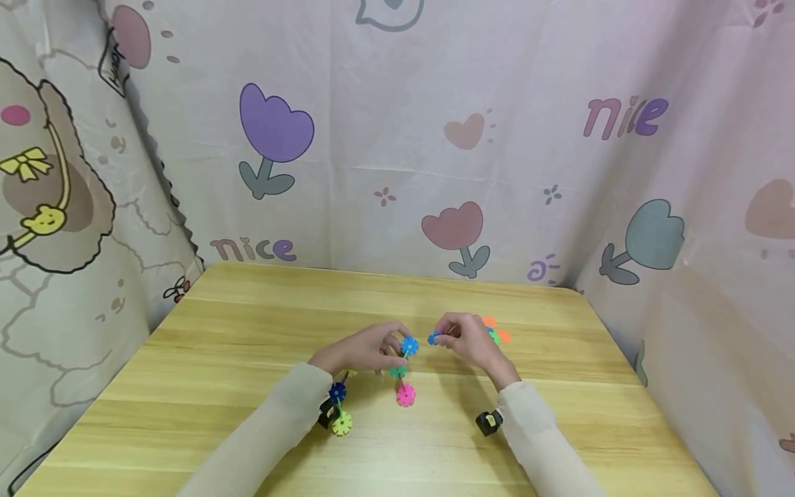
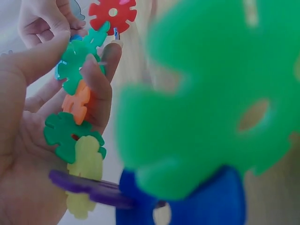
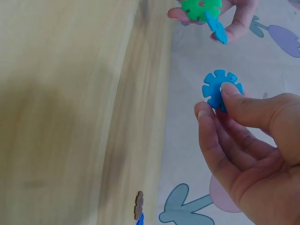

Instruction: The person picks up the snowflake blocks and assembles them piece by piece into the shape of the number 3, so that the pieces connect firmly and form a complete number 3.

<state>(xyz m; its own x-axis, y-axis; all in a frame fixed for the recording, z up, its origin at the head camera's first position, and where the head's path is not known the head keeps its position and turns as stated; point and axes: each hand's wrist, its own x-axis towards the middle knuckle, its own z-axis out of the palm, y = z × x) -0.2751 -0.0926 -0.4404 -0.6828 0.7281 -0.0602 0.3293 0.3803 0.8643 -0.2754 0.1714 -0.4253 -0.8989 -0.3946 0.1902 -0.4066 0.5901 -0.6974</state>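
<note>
My left hand grips a chain of slotted plastic snowflake discs, with a light blue disc at its fingertips. In the left wrist view a green disc, an orange disc and a yellow disc run along the palm. Lower parts of the chain show a pink disc, a dark blue disc and a yellow-green disc. Just to the right, my right hand pinches a single blue snowflake disc between thumb and fingers, apart from the chain.
Behind the right hand, orange and green snowflake discs lie on the wooden table. A printed curtain hangs along the table's back and sides. Each wrist carries a small black camera.
</note>
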